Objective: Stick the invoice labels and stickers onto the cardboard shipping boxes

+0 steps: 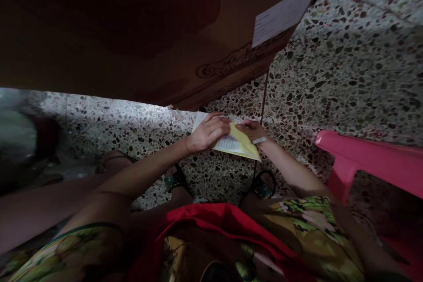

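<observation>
Below the lower edge of the big brown cardboard box (158,48), both hands meet on a small stack of paper slips (231,141) held over the speckled terrazzo floor (346,66). The left hand (209,132) lies on top of the slips, fingers curled down over the white printed sheet and pressing it, so its grip is closed on the paper. The right hand (253,131) pinches the far corner of the yellow sheet (244,143) between thumb and fingers, also closed on the paper; a pale band (259,140) sits at that wrist.

The slips lie nearly flat, their long axis running from the box's lower edge down and to the right, toward the pink plastic stool (370,163). The yellow sheet's loose corner points that same way, away from the box, while the white sheet's upper edge sits just beside the box's bottom edge, and I cannot tell whether they touch.

Room is tight on the box side: the box overhangs the slips and fills the upper left of the view. To the right of the box the floor lies bare up to the stool, which stands well apart from the hands. A white label (287,11) sticks to the box's right end. Beneath the slips, away from the box, two sandalled feet (262,187) rest on the floor, with red cloth (224,220) and a green patterned garment (313,220) nearer the camera.
</observation>
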A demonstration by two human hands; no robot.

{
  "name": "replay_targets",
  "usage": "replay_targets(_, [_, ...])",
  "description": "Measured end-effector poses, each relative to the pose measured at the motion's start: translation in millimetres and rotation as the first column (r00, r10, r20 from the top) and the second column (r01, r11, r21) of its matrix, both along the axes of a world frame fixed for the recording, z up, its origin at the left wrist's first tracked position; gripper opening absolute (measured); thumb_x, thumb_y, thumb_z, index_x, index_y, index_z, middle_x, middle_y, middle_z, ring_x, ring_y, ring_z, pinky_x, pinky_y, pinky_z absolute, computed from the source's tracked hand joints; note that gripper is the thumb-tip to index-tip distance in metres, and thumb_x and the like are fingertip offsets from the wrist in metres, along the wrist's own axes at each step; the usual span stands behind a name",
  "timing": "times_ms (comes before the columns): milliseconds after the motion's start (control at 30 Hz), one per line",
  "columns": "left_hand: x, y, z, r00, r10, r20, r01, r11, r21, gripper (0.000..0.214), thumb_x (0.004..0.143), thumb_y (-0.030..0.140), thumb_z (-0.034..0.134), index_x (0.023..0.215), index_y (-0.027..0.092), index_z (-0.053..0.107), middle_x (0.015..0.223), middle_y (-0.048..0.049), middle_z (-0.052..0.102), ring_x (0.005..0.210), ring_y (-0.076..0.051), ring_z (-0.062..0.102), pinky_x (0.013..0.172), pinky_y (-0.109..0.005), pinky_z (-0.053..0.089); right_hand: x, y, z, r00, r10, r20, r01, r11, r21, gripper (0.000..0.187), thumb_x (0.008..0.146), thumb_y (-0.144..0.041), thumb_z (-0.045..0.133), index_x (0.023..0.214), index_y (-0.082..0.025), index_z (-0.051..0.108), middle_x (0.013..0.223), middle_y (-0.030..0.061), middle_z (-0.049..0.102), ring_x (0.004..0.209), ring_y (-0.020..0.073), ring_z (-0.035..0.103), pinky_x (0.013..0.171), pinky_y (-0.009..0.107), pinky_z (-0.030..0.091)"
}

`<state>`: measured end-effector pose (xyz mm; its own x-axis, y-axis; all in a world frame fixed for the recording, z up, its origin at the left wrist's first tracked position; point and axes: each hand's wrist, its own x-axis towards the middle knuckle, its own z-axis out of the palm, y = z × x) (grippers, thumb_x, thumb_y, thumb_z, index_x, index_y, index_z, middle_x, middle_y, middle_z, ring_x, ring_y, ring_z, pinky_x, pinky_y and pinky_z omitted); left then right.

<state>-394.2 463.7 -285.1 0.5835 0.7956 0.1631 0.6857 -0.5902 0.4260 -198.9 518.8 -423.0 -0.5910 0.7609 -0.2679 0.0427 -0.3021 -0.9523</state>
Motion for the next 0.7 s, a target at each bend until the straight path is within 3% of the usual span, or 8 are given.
replay_targets(67, [-8.0,-11.9,14.3,0.998,-0.035,0.056,0.031,0.998,0.061,0.02,0.099,0.03,0.046,0.098,0.025,0.065,0.096,-0.0051,0.073,0.101,-0.02,0.067,0.11,-0.047,0.047,-7.6,-4.9,-11.0,0.986,-0.064,0.156,0.043,0.99,0.131,0.035,0.083,-0.054,0.061,0.076,-0.02,0.06,0.078,0.0047,0.065,0.078,0.0205,0.06,0.072,0.032,0.049])
replay_targets(200, [-1.7,-9.6,49.2,0.975,0.199,0.1,-0.205,0.977,0.059,0.016,0.099,0.027,0.048,0.101,0.023,0.063,0.094,-0.0061,0.07,0.091,-0.018,0.067,0.085,-0.034,0.056,-14.1,-9.8,-16.2,0.913,-0.007,0.409,-0.184,0.886,0.426,0.025,0.088,-0.039,0.064,0.095,-0.015,0.068,0.115,0.0171,0.067,0.118,0.032,0.056,0.106,0.047,0.04])
replay_targets(267, [10.7,6.4,61.1,0.977,0.212,0.006,-0.212,0.976,-0.058,0.019,0.099,0.024,0.049,0.111,0.021,0.063,0.105,-0.008,0.07,0.096,-0.018,0.067,0.086,-0.031,0.055,-8.9,-6.1,-5.1,0.962,0.002,0.272,-0.123,0.894,0.43,0.042,0.091,-0.048,0.06,0.117,-0.016,0.065,0.132,0.018,0.062,0.127,0.032,0.053,0.109,0.049,0.039])
replay_targets(367, [28.8,36.5,63.2,0.998,0.049,-0.025,-0.054,0.971,-0.233,0.036,0.097,0.021,0.05,0.131,0.021,0.057,0.127,-0.0093,0.065,0.115,-0.02,0.063,0.099,-0.033,0.051,5.5,6.1,23.4,0.978,-0.026,-0.209,0.063,0.983,0.175,0.062,0.083,-0.064,0.065,0.129,-0.023,0.058,0.127,0.0109,0.066,0.113,0.0262,0.064,0.095,0.041,0.052])
replay_targets(467, [43.5,54.8,46.1,0.999,0.006,0.048,0.009,0.953,-0.303,0.049,0.093,0.02,0.054,0.141,0.025,0.052,0.138,-0.0092,0.058,0.126,-0.023,0.057,0.107,-0.036,0.047,15.7,17.7,47.7,0.935,-0.105,-0.339,0.107,0.994,-0.013,0.058,0.061,-0.058,0.087,0.103,-0.022,0.067,0.096,0.0035,0.073,0.087,0.0216,0.068,0.08,0.035,0.056])
replay_targets(533, [53.7,57.4,24.9,0.967,0.216,0.133,-0.167,0.936,-0.309,0.05,0.089,0.021,0.061,0.138,0.025,0.053,0.133,-0.0099,0.06,0.121,-0.023,0.058,0.104,-0.037,0.048,17.0,22.0,53.2,0.914,-0.271,-0.303,0.252,0.962,-0.102,0.048,0.058,-0.054,0.089,0.085,-0.021,0.066,0.083,0.001,0.072,0.077,0.0188,0.066,0.074,0.033,0.056])
replay_targets(600, [64.9,56.1,-1.9,0.821,0.507,0.262,-0.387,0.832,-0.398,0.05,0.083,0.025,0.07,0.131,0.023,0.055,0.122,-0.0096,0.063,0.105,-0.021,0.063,0.093,-0.035,0.053,15.8,24.6,49.8,0.822,-0.484,-0.3,0.443,0.875,-0.196,0.049,0.057,-0.056,0.088,0.083,-0.022,0.065,0.082,0.0004,0.072,0.075,0.0182,0.065,0.072,0.033,0.056])
replay_targets(700, [80.4,57.3,-40.2,0.501,0.776,0.383,-0.457,0.613,-0.644,0.041,0.078,0.035,0.073,0.111,0.018,0.058,0.099,-0.0055,0.066,0.08,-0.015,0.061,0.074,-0.029,0.053,15.5,29.3,35.8,0.694,-0.652,-0.305,0.577,0.757,-0.306,0.056,0.053,-0.058,0.088,0.09,-0.022,0.064,0.084,0.0012,0.073,0.076,0.0199,0.067,0.072,0.035,0.057])
